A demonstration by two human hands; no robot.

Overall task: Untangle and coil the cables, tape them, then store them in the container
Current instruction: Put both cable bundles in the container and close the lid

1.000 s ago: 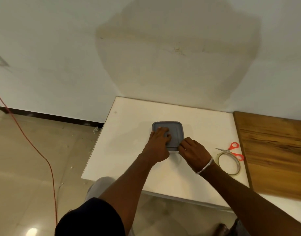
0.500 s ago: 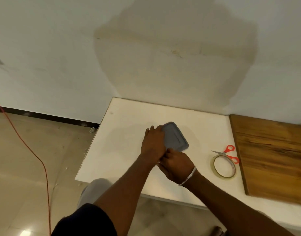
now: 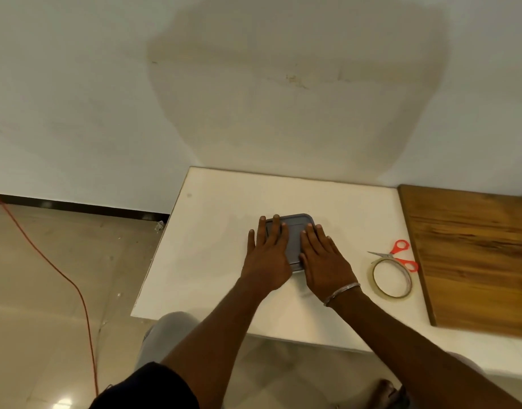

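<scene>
Apparently late stage: both hands lie flat on the grey lid point(image 3: 295, 236) of the container point(image 3: 296, 268), which sits on the white table point(image 3: 212, 231) directly under the palms. Left hand point(image 3: 267, 256) is spread, fingers extended over the lid's left half, palm down. Right hand point(image 3: 323, 259) is likewise spread and flat over the right half, a thin bracelet point(image 3: 340, 292) at its wrist. Neither hand pinches anything.

No cables visible on the table; judged to be inside the closed container, though the contents cannot be seen. Coiling and taping therefore read as done; the lid looks seated, and pressing it shut seems the step in hand.

Tape roll point(image 3: 392, 278) lies just right of the right hand, orange-handled scissors point(image 3: 396, 256) touching its far rim, wooden board point(image 3: 472, 255) beyond. An orange cord point(image 3: 62, 276) trails on the floor well left of the left hand; it looks unrelated
</scene>
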